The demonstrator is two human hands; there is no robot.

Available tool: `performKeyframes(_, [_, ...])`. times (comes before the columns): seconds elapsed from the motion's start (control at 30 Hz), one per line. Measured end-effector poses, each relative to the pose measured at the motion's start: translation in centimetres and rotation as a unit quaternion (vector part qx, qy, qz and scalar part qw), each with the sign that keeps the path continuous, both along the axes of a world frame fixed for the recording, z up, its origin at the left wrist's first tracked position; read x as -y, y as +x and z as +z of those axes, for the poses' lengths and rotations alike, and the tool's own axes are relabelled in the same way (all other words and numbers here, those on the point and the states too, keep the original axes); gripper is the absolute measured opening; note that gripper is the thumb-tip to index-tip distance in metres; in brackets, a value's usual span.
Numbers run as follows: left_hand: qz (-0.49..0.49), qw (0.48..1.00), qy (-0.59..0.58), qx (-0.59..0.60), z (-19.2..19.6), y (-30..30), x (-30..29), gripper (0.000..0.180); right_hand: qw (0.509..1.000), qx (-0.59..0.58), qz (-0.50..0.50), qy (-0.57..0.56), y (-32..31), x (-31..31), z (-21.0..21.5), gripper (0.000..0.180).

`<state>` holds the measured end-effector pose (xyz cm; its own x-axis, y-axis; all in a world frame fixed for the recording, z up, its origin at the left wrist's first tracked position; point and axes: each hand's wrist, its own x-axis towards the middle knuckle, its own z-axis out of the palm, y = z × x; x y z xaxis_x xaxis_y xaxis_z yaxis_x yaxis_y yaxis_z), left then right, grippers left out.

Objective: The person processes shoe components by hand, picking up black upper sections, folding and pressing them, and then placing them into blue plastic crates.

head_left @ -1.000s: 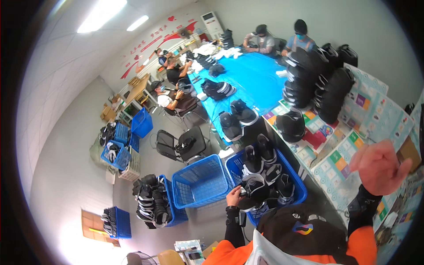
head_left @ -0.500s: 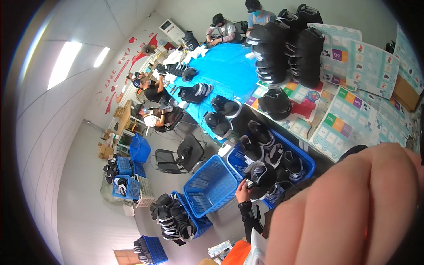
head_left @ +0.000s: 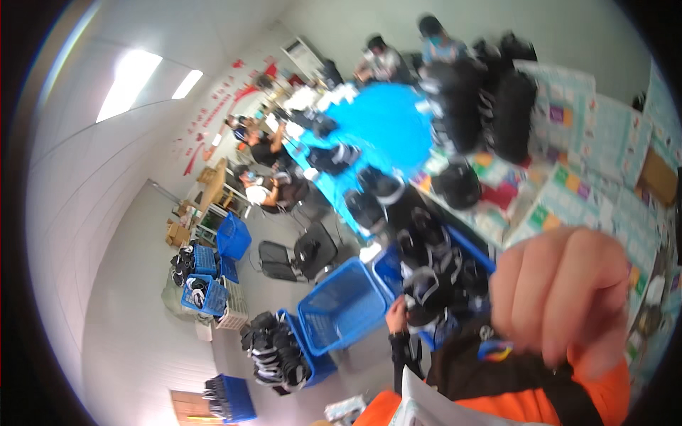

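My right hand (head_left: 561,295) is raised large and close at the lower right, its fingers curled into a loose fist. The palm side is hidden, so I cannot make out whether anything is in it. Lower and smaller, my left hand (head_left: 396,316), with a black band at the wrist, grips the edge of a black shoe-like item (head_left: 428,292) with a light lining. That item is over a blue basket (head_left: 469,245) holding several similar black-and-white pieces. A white sheet (head_left: 433,405) lies across my front, its far edge blurred.
An open blue basket (head_left: 341,305) stands left of the filled one; another basket (head_left: 320,366) is heaped with black pieces. Black chairs (head_left: 298,255) stand beyond. Tall black stacks (head_left: 455,106) and printed sheets (head_left: 568,199) cover the right-hand table. Several people work around the blue-covered table (head_left: 383,128).
My right hand has drawn back from the camera and moved up, showing its orange sleeve. My left hand still grips the shoe-like item. The whole view has shifted and blurred.
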<state>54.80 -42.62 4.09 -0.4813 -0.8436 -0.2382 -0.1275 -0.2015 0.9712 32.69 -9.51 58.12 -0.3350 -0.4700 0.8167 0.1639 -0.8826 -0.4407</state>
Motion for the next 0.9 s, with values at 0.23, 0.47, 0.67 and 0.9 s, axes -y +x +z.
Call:
performKeyframes(0.23, [0.014, 0.996, 0.091, -0.015, -1.4, -1.0, -0.5, 0.026, 0.960, -0.217, -0.077, 0.160, 0.9, -4.3, -2.2, 0.058])
performKeyframes(0.47, [-0.010, 0.997, 0.077, -0.021, 2.7, -4.3, -1.9, 0.026, 0.762, -0.416, -0.208, 0.449, -2.0, -2.4, -6.0, 0.069])
performKeyframes(0.67, [-0.017, 0.995, 0.091, -0.021, 1.2, -3.9, -1.9, 0.026, 0.675, -0.420, -0.297, 0.530, -3.0, -1.8, -14.5, 0.052])
performKeyframes(0.9, [-0.083, 0.995, 0.045, 0.024, 0.3, -6.1, -3.0, 0.025, 0.674, -0.158, -0.619, 0.372, -4.0, -3.6, -17.6, 0.041])
